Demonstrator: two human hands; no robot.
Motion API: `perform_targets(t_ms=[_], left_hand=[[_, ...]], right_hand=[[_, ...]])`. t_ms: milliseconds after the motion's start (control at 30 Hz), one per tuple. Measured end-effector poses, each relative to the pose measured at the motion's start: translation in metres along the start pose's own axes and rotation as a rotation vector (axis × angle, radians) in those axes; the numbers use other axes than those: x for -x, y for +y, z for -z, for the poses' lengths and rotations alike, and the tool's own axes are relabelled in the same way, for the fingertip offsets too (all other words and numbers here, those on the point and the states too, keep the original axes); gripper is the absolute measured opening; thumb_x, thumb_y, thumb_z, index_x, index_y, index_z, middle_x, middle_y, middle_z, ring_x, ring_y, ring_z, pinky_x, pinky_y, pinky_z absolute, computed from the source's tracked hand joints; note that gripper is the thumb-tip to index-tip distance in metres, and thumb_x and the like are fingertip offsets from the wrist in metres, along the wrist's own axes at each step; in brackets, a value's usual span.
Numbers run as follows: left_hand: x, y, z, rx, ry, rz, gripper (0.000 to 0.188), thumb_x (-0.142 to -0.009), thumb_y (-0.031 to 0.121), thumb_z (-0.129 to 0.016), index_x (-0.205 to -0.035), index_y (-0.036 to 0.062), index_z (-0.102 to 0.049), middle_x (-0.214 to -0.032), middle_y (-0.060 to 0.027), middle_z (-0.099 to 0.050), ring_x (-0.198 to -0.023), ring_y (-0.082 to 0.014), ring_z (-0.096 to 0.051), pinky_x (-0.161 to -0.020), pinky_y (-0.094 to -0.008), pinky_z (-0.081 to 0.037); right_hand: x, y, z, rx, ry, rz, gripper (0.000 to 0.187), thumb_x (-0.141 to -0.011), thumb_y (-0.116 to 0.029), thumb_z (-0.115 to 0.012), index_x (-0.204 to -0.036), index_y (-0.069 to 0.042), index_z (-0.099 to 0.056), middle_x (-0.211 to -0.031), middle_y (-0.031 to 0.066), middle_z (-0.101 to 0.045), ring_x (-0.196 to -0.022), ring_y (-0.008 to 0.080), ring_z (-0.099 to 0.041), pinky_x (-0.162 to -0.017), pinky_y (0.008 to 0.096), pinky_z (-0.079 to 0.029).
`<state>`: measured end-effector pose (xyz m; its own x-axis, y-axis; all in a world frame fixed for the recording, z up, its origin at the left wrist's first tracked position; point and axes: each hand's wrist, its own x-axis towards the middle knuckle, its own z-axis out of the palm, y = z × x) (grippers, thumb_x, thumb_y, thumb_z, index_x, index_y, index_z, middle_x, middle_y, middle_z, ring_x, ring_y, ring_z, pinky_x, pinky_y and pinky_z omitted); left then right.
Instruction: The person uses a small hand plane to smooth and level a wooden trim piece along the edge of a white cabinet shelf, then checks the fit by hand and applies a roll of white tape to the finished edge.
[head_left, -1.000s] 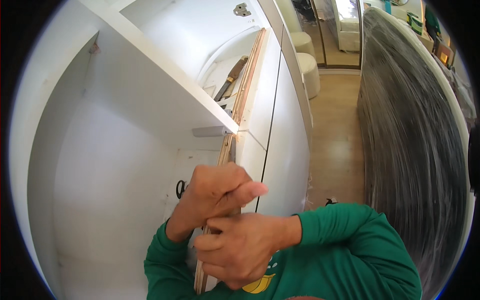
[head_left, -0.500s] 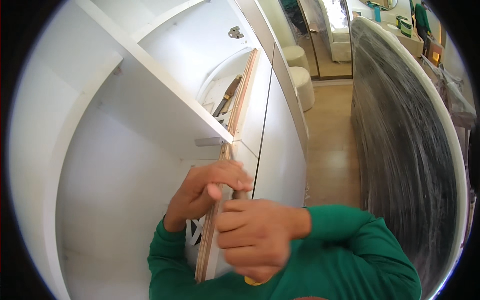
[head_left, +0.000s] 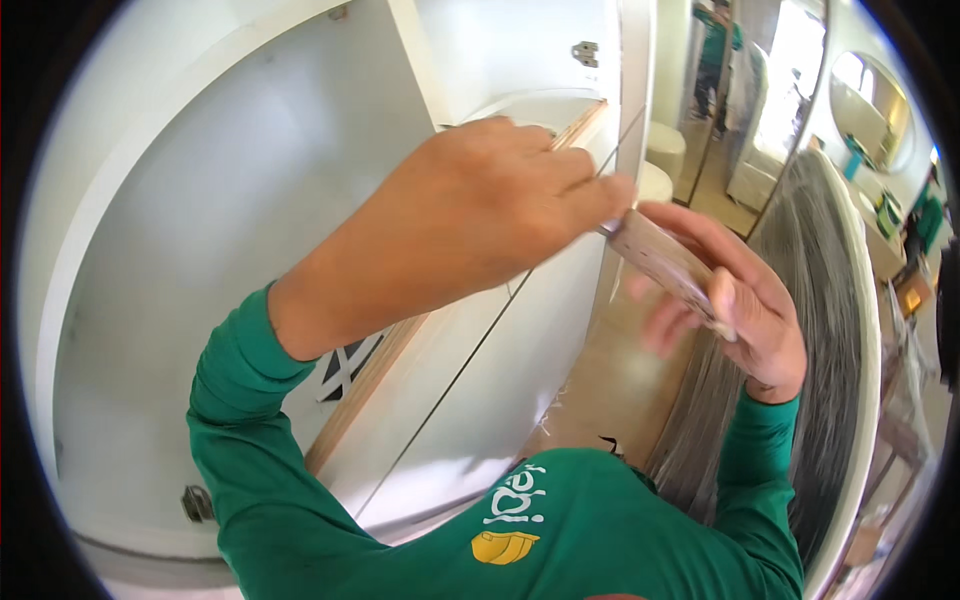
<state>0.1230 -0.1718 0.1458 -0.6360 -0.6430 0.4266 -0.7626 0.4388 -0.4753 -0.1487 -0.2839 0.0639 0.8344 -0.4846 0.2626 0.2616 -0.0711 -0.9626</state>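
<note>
In front of my chest, a tool with a brown wooden handle (head_left: 660,262) is held tilted between my hands. My left hand (head_left: 470,195) is closed, pinching the tool's far end where a bit of metal shows. That hand hides the rest of the metal part. My right hand (head_left: 762,305) is around the butt of the handle, its thumb bent against the wood and its other fingers loosely spread and blurred. Below the left forearm runs the raw wooden edge (head_left: 365,395) of a white cabinet front panel (head_left: 470,400).
On the left the white cabinet interior (head_left: 230,190) is open, with an upright divider (head_left: 418,60). Metal hinges (head_left: 586,54) are fixed inside. A plastic-wrapped panel (head_left: 825,300) stands close on my right. Beyond are a round stool (head_left: 665,145) and a mirror (head_left: 870,110).
Both hands have lifted off the cabinet edge. My right hand has moved right and loosened, while my left hand has taken the tool's far end. The view has turned.
</note>
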Motion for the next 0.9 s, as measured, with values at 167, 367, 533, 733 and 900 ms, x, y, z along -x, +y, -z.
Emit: perform_targets(t_ms=[167, 367, 533, 733, 900], left_hand=[[-0.032, 0.022, -0.038, -0.035, 0.154, -0.058, 0.031, -0.091, 0.011, -0.078, -0.122, 0.0093, -0.076, -0.098, -0.0044, -0.066, -0.089, -0.0252, -0.067, -0.084, -0.0364, -0.057], [-0.005, 0.044, -0.009, -0.019, 0.224, 0.568, 0.027, -0.09, 0.011, -0.095, -0.098, 0.0043, -0.07, -0.094, -0.0095, -0.066, -0.081, -0.0273, -0.063, -0.069, -0.0384, -0.053], [0.049, 0.091, -0.029, -0.096, -0.189, 1.356, 0.048, -0.097, 0.044, -0.091, -0.097, 0.0032, -0.065, -0.09, -0.0106, -0.063, -0.08, -0.0284, -0.062, -0.071, -0.0401, -0.052], [0.057, 0.084, -0.083, -0.213, -0.203, 1.551, 0.071, -0.092, 0.071, -0.084, -0.099, 0.003, -0.066, -0.093, -0.012, -0.068, -0.086, -0.0321, -0.068, -0.076, -0.0452, -0.054], [0.06, 0.071, -0.084, 0.018, -0.147, 1.571, 0.059, -0.095, 0.058, -0.082, -0.104, 0.0, -0.075, -0.103, -0.0136, -0.076, -0.091, -0.0312, -0.07, -0.079, -0.0441, -0.055]], right_hand=[[0.007, 0.03, 0.045, 0.14, -0.016, 0.022, 0.065, -0.116, -0.034, -0.067, -0.17, -0.002, -0.052, -0.108, 0.0115, -0.074, -0.071, 0.0113, -0.061, -0.065, 0.0241, -0.048], [-0.015, 0.069, 0.083, 0.473, 0.015, 0.19, 0.044, -0.108, -0.01, -0.073, -0.15, 0.001, -0.07, -0.105, 0.012, -0.075, -0.09, 0.0185, -0.067, -0.081, 0.0343, -0.054], [-0.036, 0.077, 0.103, 0.552, -0.043, 0.245, 0.039, -0.108, -0.012, -0.073, -0.145, 0.0, -0.073, -0.104, 0.0157, -0.075, -0.082, 0.024, -0.067, -0.076, 0.0353, -0.053], [-0.051, 0.066, 0.103, 0.704, -0.179, 0.305, 0.035, -0.106, -0.014, -0.074, -0.139, -0.002, -0.075, -0.1, 0.0172, -0.074, -0.076, 0.0325, -0.069, -0.07, 0.0413, -0.055], [-0.06, 0.056, 0.092, 0.752, -0.204, 0.337, 0.033, -0.106, -0.015, -0.073, -0.137, -0.002, -0.076, -0.097, 0.0182, -0.074, -0.077, 0.0362, -0.07, -0.071, 0.0447, -0.056]])
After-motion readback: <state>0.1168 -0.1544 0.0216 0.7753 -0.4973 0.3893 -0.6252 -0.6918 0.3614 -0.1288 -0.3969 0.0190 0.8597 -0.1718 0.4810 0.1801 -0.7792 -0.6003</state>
